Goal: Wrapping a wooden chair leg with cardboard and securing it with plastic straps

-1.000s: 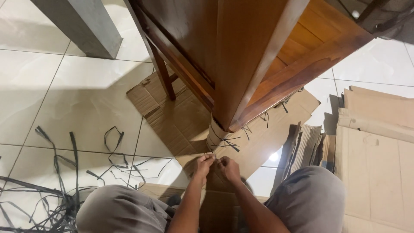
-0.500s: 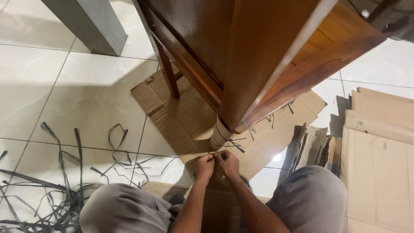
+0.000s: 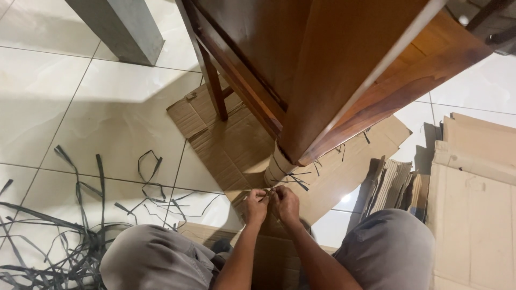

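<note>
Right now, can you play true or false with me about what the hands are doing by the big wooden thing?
1. Both hands are pinched together on a thin dark strap: true. The left hand and right hand meet on the strap near the cardboard-wrapped leg.
2. The wooden furniture stands on bare tiles only: false. Flattened cardboard lies under it.
3. Loose dark strap pieces lie on the floor to the person's left: true.
4. The wrapped leg has no straps around it: false. Dark straps are tied around it.
5. Folded cardboard sheets lie to the person's right: true.
</note>
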